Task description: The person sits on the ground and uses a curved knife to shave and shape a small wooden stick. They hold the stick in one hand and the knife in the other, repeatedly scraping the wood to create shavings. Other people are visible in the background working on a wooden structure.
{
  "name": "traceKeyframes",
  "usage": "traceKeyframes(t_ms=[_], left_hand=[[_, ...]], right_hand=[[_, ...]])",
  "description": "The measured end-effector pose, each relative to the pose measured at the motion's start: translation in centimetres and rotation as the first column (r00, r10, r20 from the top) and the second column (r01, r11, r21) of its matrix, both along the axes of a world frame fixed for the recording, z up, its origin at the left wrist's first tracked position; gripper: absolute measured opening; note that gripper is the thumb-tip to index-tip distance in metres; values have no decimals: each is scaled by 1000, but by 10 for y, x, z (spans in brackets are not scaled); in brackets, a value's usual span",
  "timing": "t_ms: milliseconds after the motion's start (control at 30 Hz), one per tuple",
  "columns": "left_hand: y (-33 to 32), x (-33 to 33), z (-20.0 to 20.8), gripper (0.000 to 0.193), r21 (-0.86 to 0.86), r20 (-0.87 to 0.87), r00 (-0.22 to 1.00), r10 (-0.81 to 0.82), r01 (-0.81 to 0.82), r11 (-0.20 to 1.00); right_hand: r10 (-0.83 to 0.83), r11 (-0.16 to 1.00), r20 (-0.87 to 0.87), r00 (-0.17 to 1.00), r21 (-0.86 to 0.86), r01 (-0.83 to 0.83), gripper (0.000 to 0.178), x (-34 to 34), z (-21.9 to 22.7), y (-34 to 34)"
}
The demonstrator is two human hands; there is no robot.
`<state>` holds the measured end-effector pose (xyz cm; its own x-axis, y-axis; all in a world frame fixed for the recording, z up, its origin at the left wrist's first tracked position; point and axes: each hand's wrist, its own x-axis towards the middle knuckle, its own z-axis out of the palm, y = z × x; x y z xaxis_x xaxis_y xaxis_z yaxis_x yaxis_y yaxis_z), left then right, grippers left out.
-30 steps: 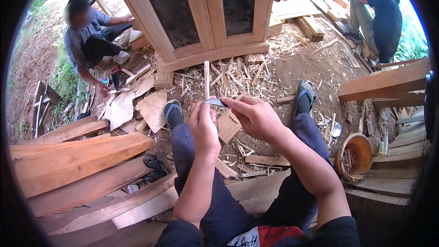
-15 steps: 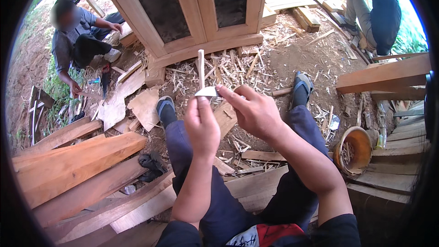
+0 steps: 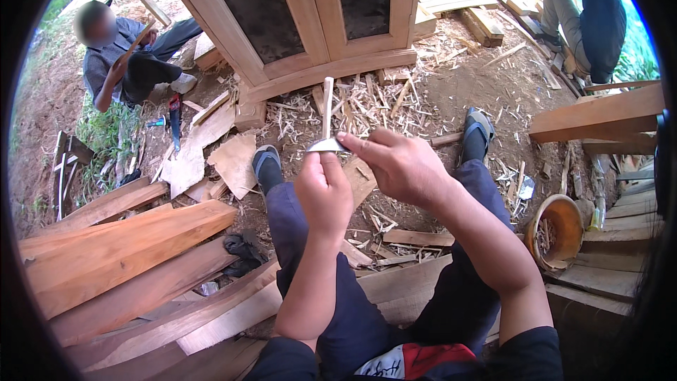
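1. Your stick point(image 3: 328, 104) stands up out of your left hand point(image 3: 323, 187), its long axis pointing away from you, toward the dark-panelled wooden frame point(image 3: 305, 8); the lower end is hidden.
2. The knife point(image 3: 324, 145) lies crosswise at the stick's lower part, its blade nearly square to that axis, just beyond your left thumb. Whether the edge bites in is too small to tell.
3. Your left hand is nearer the stick: its grip pinches it low, left forearm point(image 3: 308, 286) slanting up from below.
4. Your right hand point(image 3: 402, 166) reaches in from the right, its grip closed on the knife, forefinger extended to the blade; the handle is covered.
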<state>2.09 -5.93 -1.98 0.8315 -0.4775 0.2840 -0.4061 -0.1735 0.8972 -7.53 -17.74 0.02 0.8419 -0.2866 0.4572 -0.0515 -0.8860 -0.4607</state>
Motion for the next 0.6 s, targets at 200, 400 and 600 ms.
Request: traceKeyframes(t_ms=[200, 400, 600], left_hand=[[-7, -11, 8, 22, 89, 123, 992, 1, -12, 996], [-15, -22, 4, 19, 51, 139, 990, -21, 14, 999], [-18, -21, -3, 20, -8, 201, 980, 11, -9, 1000]], right_hand=[[-82, 996, -11, 997, -18, 82, 44, -2, -4, 4], [-110, 994, 93, 990, 34, 107, 41, -1, -4, -11], [11, 993, 85, 996, 112, -20, 40, -6, -4, -4]])
